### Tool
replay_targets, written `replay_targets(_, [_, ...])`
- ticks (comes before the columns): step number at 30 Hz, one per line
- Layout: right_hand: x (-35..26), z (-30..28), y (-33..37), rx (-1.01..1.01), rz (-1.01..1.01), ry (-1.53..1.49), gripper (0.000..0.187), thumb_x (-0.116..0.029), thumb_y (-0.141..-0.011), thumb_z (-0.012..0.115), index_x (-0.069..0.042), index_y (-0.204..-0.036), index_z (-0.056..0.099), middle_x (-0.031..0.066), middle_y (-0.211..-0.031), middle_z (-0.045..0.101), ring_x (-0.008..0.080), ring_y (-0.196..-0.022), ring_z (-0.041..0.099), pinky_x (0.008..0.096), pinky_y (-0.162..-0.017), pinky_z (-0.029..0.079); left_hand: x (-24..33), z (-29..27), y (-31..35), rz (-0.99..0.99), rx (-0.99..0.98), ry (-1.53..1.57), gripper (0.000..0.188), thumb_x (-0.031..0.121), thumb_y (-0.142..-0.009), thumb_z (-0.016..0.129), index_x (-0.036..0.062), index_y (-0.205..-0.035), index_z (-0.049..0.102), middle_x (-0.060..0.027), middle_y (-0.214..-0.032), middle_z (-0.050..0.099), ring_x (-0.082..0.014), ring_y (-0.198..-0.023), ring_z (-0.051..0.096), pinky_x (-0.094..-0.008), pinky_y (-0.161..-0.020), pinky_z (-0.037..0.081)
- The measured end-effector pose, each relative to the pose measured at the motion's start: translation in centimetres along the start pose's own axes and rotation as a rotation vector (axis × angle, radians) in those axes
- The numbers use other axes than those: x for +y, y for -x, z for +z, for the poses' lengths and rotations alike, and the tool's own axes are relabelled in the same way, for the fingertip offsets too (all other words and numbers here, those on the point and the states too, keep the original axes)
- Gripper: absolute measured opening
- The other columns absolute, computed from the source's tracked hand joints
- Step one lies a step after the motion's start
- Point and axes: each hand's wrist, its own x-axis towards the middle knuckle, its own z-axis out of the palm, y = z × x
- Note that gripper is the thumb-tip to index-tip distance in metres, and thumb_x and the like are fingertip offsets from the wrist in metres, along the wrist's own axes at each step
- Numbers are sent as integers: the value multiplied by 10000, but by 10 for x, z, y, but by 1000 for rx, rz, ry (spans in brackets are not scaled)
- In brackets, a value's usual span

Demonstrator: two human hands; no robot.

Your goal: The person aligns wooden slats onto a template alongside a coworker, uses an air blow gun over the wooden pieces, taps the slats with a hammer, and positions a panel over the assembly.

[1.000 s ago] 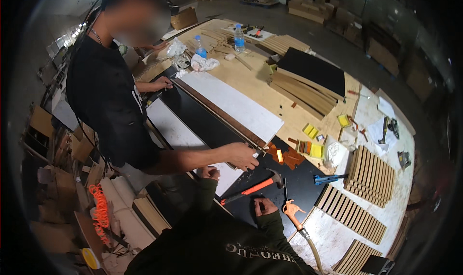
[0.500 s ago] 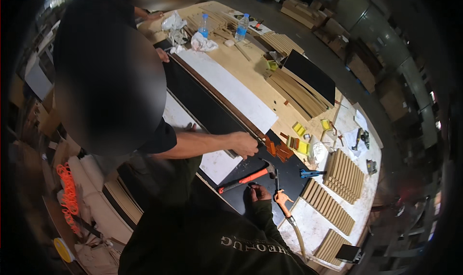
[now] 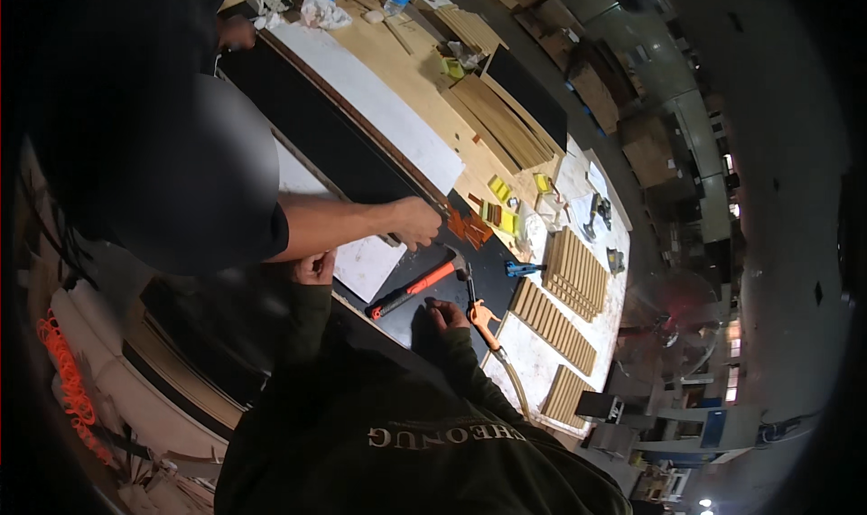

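Observation:
My right hand (image 3: pixel 446 315) rests low over the black panel (image 3: pixel 411 330), its fingers drawn together; anything between them is too small to make out. Beside it lie a hammer (image 3: pixel 417 284) with a red and black handle and an orange air blow gun (image 3: pixel 482 316) on a hose. My left hand (image 3: pixel 315 268) is by the edge of a white board (image 3: pixel 366 269), just below a co-worker's forearm. Its fingers look curled, partly covered by that arm, and what they hold is hidden. The co-worker's hand (image 3: pixel 417 223) is at the near end of a long black panel (image 3: pixel 316 122) with brown edges.
Reddish-brown strips (image 3: pixel 470 229) and yellow blocks (image 3: pixel 499 188) lie beyond the hammer. A blue clamp-like tool (image 3: pixel 524 269) sits near stacked wooden slats (image 3: pixel 575 276). The co-worker's body (image 3: pixel 217 181) takes up the left side. An orange coiled hose (image 3: pixel 68 371) hangs at far left.
The view has swung, shifting the table up and left. My left hand now shows below the co-worker's forearm, where it was mostly hidden. My right hand stays near the hammer and blow gun.

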Motion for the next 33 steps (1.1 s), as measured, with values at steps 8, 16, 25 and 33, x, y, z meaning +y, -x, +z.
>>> replay_targets(8, [-3, 21, 3, 26, 15, 29, 185, -115, -907, 648, -14, -1062, 638, 76, -1017, 696, 130, -955, 638, 270, -870, 488, 17, 70, -3, 133, -460, -129, 224, 190, -824, 708, 35, -943, 601, -167, -915, 634, -347, -879, 604, -431, -783, 470])
replay_targets(16, [-4, 30, 11, 107, 80, 103, 210, -107, -892, 649, -21, -1083, 634, 69, -1004, 693, 139, -944, 643, 274, -863, 490, 28, 90, -30, 163, -504, -317, 350, 413, -836, 675, 67, -886, 662, -155, -851, 669, -367, -841, 617, -466, -758, 470])
replay_targets(25, [-28, 46, 1, 225, -95, -131, 250, -100, -851, 689, -46, -1082, 609, 64, -906, 661, 154, -800, 630, 278, -758, 503, 43, 63, -33, 143, -652, -461, 297, 364, -838, 664, 72, -883, 632, -154, -874, 658, -357, -885, 609, -467, -815, 453])
replay_targets(33, [-117, 80, -95, 275, -667, 436, 461, -140, -761, 765, -101, -1193, 608, 165, -1176, 593, 342, -1070, 581, 398, -881, 500, 38, -33, 78, 367, -391, -137, 185, 94, -763, 706, 51, -926, 630, -154, -1003, 577, -339, -960, 581, -412, -834, 479])
